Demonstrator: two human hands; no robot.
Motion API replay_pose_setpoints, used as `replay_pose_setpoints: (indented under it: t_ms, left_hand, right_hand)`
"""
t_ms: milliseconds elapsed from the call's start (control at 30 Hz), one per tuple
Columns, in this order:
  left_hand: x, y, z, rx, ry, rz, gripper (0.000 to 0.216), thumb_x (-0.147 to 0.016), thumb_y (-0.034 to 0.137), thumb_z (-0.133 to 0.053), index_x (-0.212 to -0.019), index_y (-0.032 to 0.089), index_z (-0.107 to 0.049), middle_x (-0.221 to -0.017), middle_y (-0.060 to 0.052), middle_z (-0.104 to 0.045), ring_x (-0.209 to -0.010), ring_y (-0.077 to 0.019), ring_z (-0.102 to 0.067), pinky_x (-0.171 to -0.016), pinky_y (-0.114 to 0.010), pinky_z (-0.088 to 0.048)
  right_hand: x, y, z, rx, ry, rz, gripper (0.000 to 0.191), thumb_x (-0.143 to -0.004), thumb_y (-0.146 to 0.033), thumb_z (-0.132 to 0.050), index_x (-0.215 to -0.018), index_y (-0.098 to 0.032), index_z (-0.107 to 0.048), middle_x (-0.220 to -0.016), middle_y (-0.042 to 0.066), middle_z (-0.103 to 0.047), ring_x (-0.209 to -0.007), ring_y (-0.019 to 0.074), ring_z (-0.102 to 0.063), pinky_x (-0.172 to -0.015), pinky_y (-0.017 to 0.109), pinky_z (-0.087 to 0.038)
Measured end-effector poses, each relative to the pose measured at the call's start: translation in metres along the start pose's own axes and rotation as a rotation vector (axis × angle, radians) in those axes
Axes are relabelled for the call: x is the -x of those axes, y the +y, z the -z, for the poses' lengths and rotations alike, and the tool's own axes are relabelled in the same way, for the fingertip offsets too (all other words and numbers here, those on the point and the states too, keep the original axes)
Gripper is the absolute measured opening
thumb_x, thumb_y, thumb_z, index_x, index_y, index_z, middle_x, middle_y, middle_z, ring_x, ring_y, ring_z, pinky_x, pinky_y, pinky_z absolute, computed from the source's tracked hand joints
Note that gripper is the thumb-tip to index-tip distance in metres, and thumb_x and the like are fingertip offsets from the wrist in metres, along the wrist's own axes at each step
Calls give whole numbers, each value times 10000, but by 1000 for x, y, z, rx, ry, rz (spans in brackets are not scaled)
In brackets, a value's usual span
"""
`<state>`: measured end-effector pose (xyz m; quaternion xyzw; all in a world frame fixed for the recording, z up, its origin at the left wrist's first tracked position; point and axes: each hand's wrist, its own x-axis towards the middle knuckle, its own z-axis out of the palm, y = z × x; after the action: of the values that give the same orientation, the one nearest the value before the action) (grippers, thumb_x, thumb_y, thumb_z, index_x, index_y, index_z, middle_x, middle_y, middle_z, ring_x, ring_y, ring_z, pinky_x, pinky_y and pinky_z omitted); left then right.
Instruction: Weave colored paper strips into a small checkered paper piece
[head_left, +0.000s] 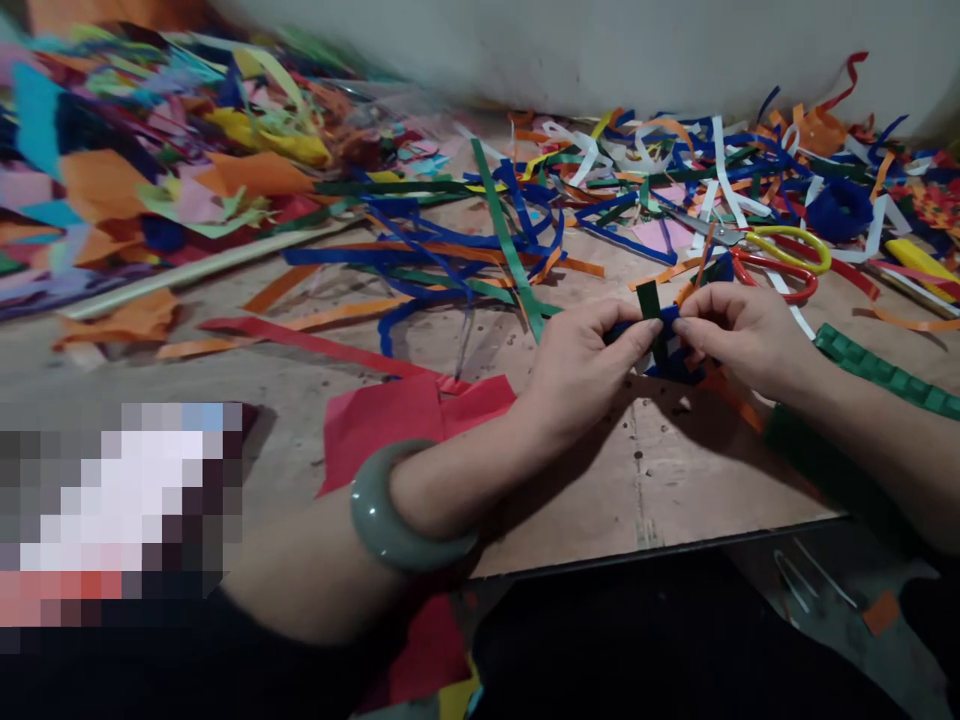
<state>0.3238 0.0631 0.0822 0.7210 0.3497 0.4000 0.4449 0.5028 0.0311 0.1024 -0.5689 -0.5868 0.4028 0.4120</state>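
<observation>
We observe the left hand and the right hand meeting just right of centre above the bare plywood bench. Between them sits the small woven piece of dark green and blue paper strips, with one green strip end standing up at its 12 o'clock. The grip of each hand is closed on this woven piece: the left pinches it from 9 o'clock, the right from 3 o'clock. A pale green stone bangle circles the left wrist. A green woven paper band lies on the bench at 3 o'clock of the right hand. Scissors with yellow and red handles lie near, at 12 o'clock of that hand. A flat red paper sheet lies at 9 o'clock of the left hand. Loose coloured paper strips cover the bench at 11 o'clock, and a blurred heap of coloured paper scraps fills 10 o'clock.
</observation>
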Motion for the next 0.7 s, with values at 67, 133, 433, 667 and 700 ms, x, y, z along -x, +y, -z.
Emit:
replay_pose_setpoints:
  t_ms: [67,133,433,667,700]
  left_hand:
    - [1,3,2,41,-59,35,188,-867,301,-652,-919,174,-780,-957,-39,-807,-912,-197,-726,-848,-289,-562]
    - [4,8,5,77,-115,55,225,-860,321,-673,-997,180,-783,-1036,-48,-803,-984,-220,-726,-896,-313,-570]
    - [15,14,21,93,-175,220,257,-860,291,-678,-1051,213,-832,-907,-42,-806,-738,-191,-715,-650,-270,-581]
    - [13,12,17,53,-157,174,215,-855,310,-663,-940,209,-832,-812,-26,-782,-699,-169,-690,-610,-245,-556]
    - [13,13,17,44,-148,172,212,-854,311,-664,-934,207,-831,-795,-26,-779,-685,-167,-683,-606,-247,-555]
  right_hand:
    - [-1,-1,-1,19,21,-11,140,-769,-198,-717,-670,-185,-618,-578,-38,-601,-493,80,-533,-463,207,-453]
    - [-1,-2,-2,37,24,-35,152,-787,-158,-684,-656,-182,-610,-567,-37,-595,-478,74,-525,-449,198,-434]
    - [-1,1,-1,-11,30,-104,191,-832,-82,-659,-672,-182,-625,-559,-39,-604,-456,67,-525,-434,189,-443]
    - [-2,6,4,-21,-58,-35,158,-839,-123,-680,-702,-194,-643,-601,-25,-632,-495,93,-545,-451,220,-449]
    - [-2,6,4,-24,-62,-37,158,-837,-124,-674,-700,-194,-638,-600,-24,-629,-494,93,-543,-450,221,-445]
